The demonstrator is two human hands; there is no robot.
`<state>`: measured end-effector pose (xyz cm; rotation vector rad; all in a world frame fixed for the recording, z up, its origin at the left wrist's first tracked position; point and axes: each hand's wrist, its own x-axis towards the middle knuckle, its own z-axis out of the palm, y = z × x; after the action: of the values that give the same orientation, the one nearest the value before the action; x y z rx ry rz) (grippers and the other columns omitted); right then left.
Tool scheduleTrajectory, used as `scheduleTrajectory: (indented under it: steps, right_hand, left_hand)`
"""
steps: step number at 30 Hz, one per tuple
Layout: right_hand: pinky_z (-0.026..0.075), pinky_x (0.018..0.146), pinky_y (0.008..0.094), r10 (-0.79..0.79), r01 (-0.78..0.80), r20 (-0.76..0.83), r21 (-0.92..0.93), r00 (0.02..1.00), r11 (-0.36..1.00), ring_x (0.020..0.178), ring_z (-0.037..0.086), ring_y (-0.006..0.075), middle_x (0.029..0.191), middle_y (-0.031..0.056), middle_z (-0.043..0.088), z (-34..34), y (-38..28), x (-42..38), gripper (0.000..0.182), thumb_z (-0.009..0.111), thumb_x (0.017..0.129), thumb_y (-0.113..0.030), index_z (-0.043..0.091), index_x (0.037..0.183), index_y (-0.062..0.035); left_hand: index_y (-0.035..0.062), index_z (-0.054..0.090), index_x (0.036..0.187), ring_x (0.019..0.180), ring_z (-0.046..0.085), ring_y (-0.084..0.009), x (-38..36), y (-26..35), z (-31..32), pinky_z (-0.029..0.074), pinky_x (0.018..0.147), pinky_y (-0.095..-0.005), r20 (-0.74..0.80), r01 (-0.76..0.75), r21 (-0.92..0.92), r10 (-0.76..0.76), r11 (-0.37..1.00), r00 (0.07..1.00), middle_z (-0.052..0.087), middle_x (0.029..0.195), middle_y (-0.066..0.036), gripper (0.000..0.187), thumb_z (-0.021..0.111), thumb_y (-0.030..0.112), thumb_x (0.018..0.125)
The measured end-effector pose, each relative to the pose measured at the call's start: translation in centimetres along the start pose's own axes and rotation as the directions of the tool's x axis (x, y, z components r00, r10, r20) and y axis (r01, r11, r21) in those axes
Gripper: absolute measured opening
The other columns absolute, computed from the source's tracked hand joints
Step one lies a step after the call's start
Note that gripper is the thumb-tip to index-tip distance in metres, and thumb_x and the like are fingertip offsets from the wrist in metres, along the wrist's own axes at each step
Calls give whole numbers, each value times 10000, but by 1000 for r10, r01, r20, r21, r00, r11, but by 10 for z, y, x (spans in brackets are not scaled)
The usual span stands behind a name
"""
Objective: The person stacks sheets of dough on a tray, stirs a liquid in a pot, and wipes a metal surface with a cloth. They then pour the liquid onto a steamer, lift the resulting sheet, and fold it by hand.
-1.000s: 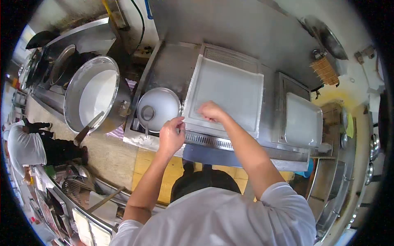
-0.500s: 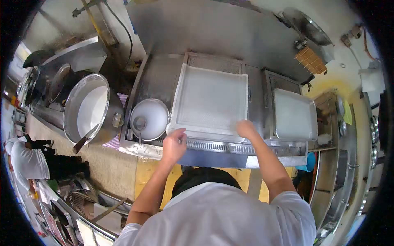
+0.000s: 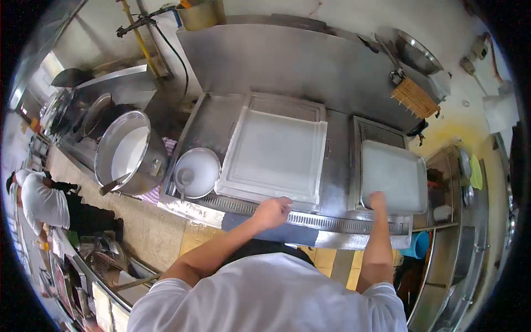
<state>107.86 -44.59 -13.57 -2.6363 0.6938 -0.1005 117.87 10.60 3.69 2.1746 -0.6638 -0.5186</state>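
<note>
My left hand (image 3: 274, 212) is closed with its fingers curled, just off the front right edge of a large flat tray (image 3: 269, 155) with a white, cloth-like covering. Nothing shows in it. My right hand (image 3: 378, 201) is closed at the front left corner of a second, smaller white-filled tray (image 3: 394, 176). Its fingers are partly hidden, and I cannot make out whether they grip the rim. Left of the large tray stands a round bowl (image 3: 206, 166) of white liquid, with a ladle (image 3: 185, 178) resting in it.
A deep pot (image 3: 150, 167) of white liquid with a wooden-handled tool stands at the left. The metal counter has a slotted drain (image 3: 326, 222) along its front. A basket-like strainer (image 3: 415, 97) and a metal bowl (image 3: 416, 51) hang behind. Another person (image 3: 47, 202) stands far left.
My right hand has moved right, from the large tray's front corner to the smaller tray. My left hand has also moved right, along the large tray's front. The camera view has shifted.
</note>
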Motion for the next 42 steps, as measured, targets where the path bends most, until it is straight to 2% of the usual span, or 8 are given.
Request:
scheduleTrajectory:
  steps: [2, 5, 12, 15, 20, 26, 30, 42]
  right_hand:
    - [410, 436, 442, 421, -448, 210, 647, 882, 616, 470, 565, 275, 590, 94, 598, -39, -58, -12, 146, 607, 886, -140, 676, 837, -21]
    - [337, 383, 366, 355, -493, 404, 845, 843, 208, 403, 470, 171, 572, 44, 537, -56, -101, -21, 138, 611, 887, -148, 635, 775, -70]
    - [552, 618, 330, -269, -283, 576, 690, 772, 666, 715, 678, 155, 855, 90, 715, -15, -369, -118, 154, 683, 904, -124, 739, 907, 20]
    - [571, 761, 349, -540, 238, 265, 685, 799, 688, 812, 720, 247, 940, 156, 746, 26, -442, -145, 166, 709, 896, -127, 749, 929, 31]
    - [549, 876, 428, -605, 466, 334, 411, 723, 784, 951, 716, 354, 1031, 196, 742, 19, -555, -156, 217, 745, 873, -186, 763, 998, -10]
    - [481, 992, 471, -774, 757, -163, 404, 612, 513, 1109, 620, 401, 1110, 198, 718, 89, -685, -192, 212, 739, 847, -189, 763, 926, 7]
    - [439, 1072, 462, -854, 721, 154, 475, 497, 505, 1225, 556, 400, 1319, 209, 624, 79, -781, -218, 277, 734, 856, -154, 726, 1086, -1]
    - [387, 1136, 483, -963, 883, -90, 428, 255, 193, 1347, 457, 427, 1482, 206, 476, 54, -943, -294, 764, 762, 798, -97, 453, 1496, -62]
  left_hand:
    - [58, 715, 1185, 941, 730, -355, 4, -2, 9, 579, 859, -445, -9, -9, -30, 9, 1000, 1000, 751, 1026, -194, 315, 657, 182, 901]
    - [46, 720, 1172, 924, 743, -308, 7, -17, 26, 588, 835, -413, -26, 25, -132, -29, 991, 999, 756, 1024, -182, 294, 676, 171, 909]
    - [3, 725, 1149, 927, 716, -198, 6, -50, 18, 591, 799, -375, 111, 279, -576, -265, 768, 958, 760, 1048, -113, 242, 661, 91, 933]
    - [-15, 723, 1140, 882, 697, -174, -14, -62, -13, 590, 771, -361, 29, 192, -692, -239, 696, 970, 752, 1035, -90, 231, 659, 43, 926]
    - [35, 723, 1191, 844, 700, -222, -76, -101, -106, 586, 800, -373, -105, 396, -255, -432, 882, 896, 740, 1076, -129, 340, 761, 176, 884]
    - [45, 768, 997, 994, 711, -303, -186, -183, -178, 569, 878, -399, -490, 221, -234, -312, 947, 814, 718, 1173, -180, 347, 849, 319, 800]
    - [60, 769, 1076, 1013, 709, -329, -247, -230, -225, 567, 889, -394, -593, 205, -151, -254, 967, 764, 709, 1217, -171, 403, 860, 315, 778]
    - [14, 748, 1079, 981, 689, -204, -362, -211, -355, 547, 853, -329, -739, -45, -404, -297, 914, 604, 714, 1164, -87, 276, 799, 193, 875]
